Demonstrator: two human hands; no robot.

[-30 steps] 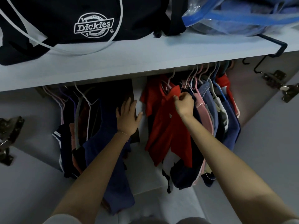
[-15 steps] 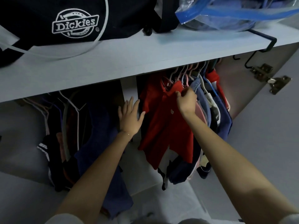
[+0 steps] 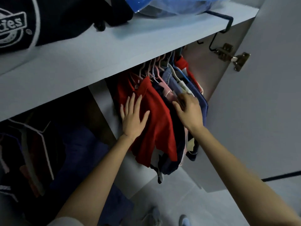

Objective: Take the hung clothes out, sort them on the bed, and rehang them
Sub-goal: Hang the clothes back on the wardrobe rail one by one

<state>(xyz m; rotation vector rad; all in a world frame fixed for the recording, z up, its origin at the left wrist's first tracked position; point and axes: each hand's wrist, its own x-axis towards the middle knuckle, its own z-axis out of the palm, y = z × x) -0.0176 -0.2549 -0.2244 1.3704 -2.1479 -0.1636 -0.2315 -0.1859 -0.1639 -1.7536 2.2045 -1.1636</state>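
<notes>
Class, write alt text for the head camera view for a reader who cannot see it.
A person's left hand lies flat on a red shirt hung in an open wardrobe, while the right hand reaches among the clothes beside it. A black bag sits on the shelf above.

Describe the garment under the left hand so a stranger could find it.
Below the pale wardrobe shelf, the right-hand compartment holds a packed row of clothes. The red shirt hangs at its left end, under the flat left hand. Its neighbours are navy, pink and blue; the other red piece hangs far right.
</notes>
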